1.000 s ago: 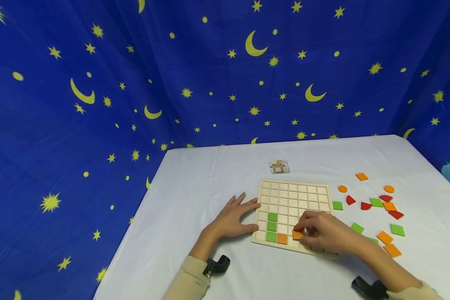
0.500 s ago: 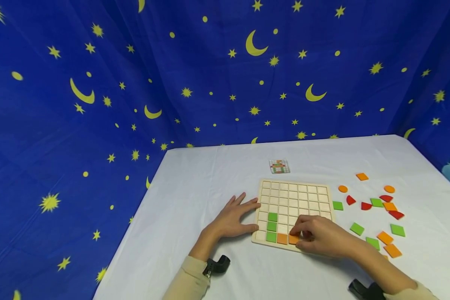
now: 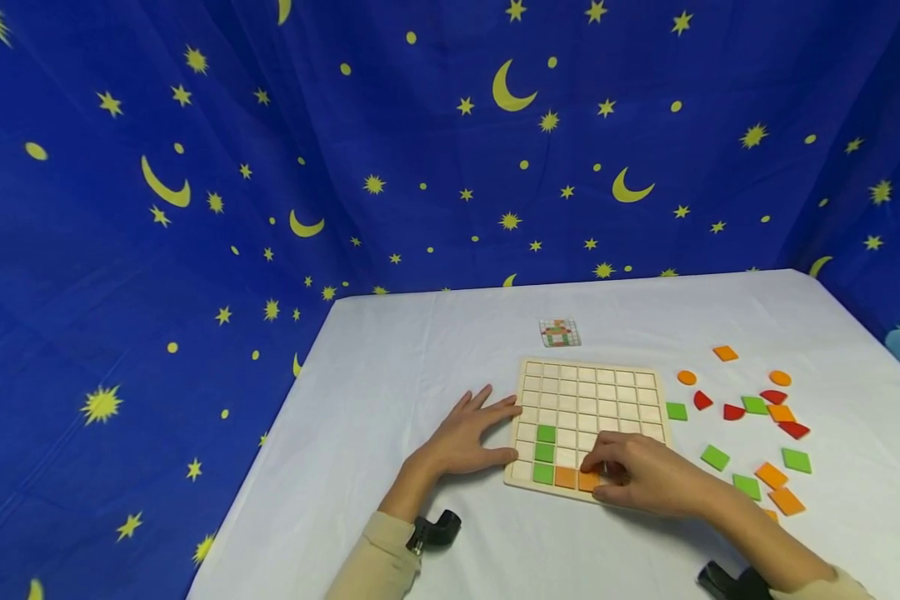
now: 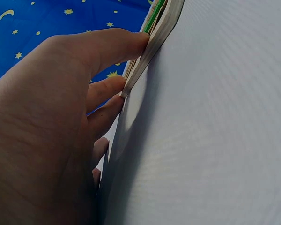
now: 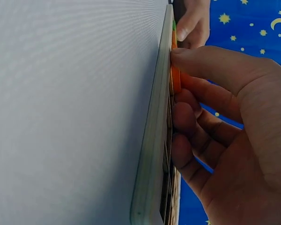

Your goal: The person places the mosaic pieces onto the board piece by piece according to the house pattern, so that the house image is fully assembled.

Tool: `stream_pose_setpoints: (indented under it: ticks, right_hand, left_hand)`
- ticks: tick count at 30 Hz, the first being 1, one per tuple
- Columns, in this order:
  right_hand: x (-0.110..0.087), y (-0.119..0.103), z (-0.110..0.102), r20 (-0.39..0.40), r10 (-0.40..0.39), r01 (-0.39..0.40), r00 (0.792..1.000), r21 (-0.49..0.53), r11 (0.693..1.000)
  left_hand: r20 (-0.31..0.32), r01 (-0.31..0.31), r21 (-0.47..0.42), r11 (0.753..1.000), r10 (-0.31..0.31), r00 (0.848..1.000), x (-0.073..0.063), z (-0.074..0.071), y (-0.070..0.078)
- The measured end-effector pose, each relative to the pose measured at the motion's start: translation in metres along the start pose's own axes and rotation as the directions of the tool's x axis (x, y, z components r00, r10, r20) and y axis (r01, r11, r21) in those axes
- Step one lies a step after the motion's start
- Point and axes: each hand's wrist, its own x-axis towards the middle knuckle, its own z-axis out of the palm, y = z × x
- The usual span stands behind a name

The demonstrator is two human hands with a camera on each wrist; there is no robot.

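Note:
A wooden grid board [image 3: 585, 388] lies on the white table. Three green square tiles [image 3: 544, 452] form a column near its left side, and an orange square tile [image 3: 566, 477] sits beside the lowest one. In the neighbouring bottom-row cell, my right hand [image 3: 645, 473] pinches a second orange square tile [image 3: 587, 482] between thumb and fingertips; the right wrist view shows this orange tile [image 5: 176, 82] at board level. My left hand [image 3: 461, 437] has its fingers spread, with thumb [image 4: 126, 43] and fingertips against the board's left edge.
A small pattern card [image 3: 559, 332] lies beyond the board. Loose tiles are scattered to the right: green squares [image 3: 796, 460], orange squares [image 3: 787, 501], orange circles [image 3: 780, 378] and red quarter-circle pieces [image 3: 733, 412]. A blue star-and-moon curtain [image 3: 435, 125] stands behind the table.
My right hand has moved slightly left and toward me, bringing the orange tile down into the cell beside the first orange one. My left hand has stayed still.

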Motion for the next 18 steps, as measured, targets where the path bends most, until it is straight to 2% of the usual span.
stream_pose_setpoints:
  ticks: [18]
  right_hand:
    - [-0.0013,-0.0001,-0.0014,0.006,0.005,-0.005,1.0,-0.003,1.0]
  left_hand:
    - [0.007,0.015,0.003,1.0,-0.015,1.0,0.0006,0.0003,0.0009]
